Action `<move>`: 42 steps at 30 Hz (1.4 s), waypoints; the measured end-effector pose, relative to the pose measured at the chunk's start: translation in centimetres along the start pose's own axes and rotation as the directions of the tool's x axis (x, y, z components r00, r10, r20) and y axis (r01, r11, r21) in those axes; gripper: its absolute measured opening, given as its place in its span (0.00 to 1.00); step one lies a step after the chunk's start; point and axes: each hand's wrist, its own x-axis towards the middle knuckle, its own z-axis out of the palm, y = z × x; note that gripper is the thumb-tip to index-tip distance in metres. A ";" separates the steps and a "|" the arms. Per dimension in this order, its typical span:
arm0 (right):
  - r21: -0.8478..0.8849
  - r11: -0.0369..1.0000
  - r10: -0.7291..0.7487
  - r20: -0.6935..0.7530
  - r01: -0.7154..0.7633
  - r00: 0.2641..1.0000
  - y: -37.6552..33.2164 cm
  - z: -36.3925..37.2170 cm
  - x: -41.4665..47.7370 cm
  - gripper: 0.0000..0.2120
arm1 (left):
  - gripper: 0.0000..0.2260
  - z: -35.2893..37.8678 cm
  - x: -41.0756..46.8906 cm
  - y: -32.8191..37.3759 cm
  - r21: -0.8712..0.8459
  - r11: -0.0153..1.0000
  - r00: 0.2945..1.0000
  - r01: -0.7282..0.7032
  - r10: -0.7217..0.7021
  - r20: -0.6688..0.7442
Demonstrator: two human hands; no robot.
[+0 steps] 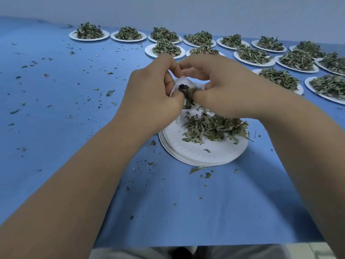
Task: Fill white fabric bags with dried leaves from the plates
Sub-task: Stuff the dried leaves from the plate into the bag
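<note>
Many crumbs (110, 92): small, dry green flakes, thin and curled, strewn across the left half of the cloth.
Cloth (56, 128): smooth blue fabric over the table, faintly creased, matte.
Left hand (151, 94): fingers curled, thumb and fingertips pinching the left rim of the white fabric bag.
White fabric bag (182, 81): small, soft and crumpled, held up between both hands just above the far edge of the plate stack; its mouth is turned towards the camera, and most of its body is hidden by the fingers.
Leaf clump (187, 97): a dark, twisted wad of dried leaves at the bag's mouth, hanging partly out between the two thumbs.
Right hand (224, 86): fingers curled over the bag's right side and meeting the left fingertips at the top; the thumb lies against the leaf clump.
Plate stack (196, 156): round white discs, paper-like with a fine embossed grain, thin edges showing in layers on the near side.
Loose pile (214, 127): flat, brittle, grey-green leaves and stems spread over the right part of the top plate.
Far plates (89, 35): more than a dozen round white plates in rows from centre to right edge, each bearing a heaped mound of the same dry leaves.
</note>
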 end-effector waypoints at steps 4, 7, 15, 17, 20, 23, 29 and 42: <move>-0.007 0.999 0.029 -0.195 -0.031 0.980 0.6 0.5 0.1 0.20 | 0.10 -0.2 0.2 -0.2 0.000 0.999 0.999 0.040 -0.040 -0.034; -0.170 0.985 -0.034 -0.311 -0.021 0.950 0.8 1.3 0.5 0.07 | 0.08 -0.1 0.1 0.2 -0.099 0.993 0.998 0.058 -0.056 0.022; -0.210 0.977 -0.049 -0.379 -0.034 0.924 0.7 2.4 2.0 0.06 | 0.03 -0.5 0.0 1.4 -0.308 0.948 0.995 0.080 -0.060 0.074; -0.169 0.985 -0.037 -0.372 -0.028 0.928 0.7 1.8 2.5 0.06 | 0.06 -0.9 0.1 1.5 -0.355 0.933 0.997 0.066 -0.047 0.062; -0.014 1.000 -0.028 -0.246 0.026 0.969 0.6 0.3 2.4 0.07 | 0.23 -2.4 0.7 0.2 -0.254 0.967 0.990 0.005 0.031 0.138; 0.188 0.975 -0.098 -0.128 0.121 0.987 0.4 -0.9 1.9 0.04 | 0.43 -3.1 1.0 -1.3 -0.147 0.988 0.914 0.058 0.007 0.405; 0.410 0.898 -0.091 -0.188 0.162 0.978 0.3 -0.2 2.2 0.08 | 0.55 -1.4 1.5 -1.6 -0.245 0.969 0.891 0.028 0.087 0.445; -0.038 0.995 0.090 -0.019 -0.090 0.996 4.2 0.2 -5.1 0.23 | 0.16 0.8 1.2 -4.0 0.180 0.976 0.985 0.123 -0.141 0.096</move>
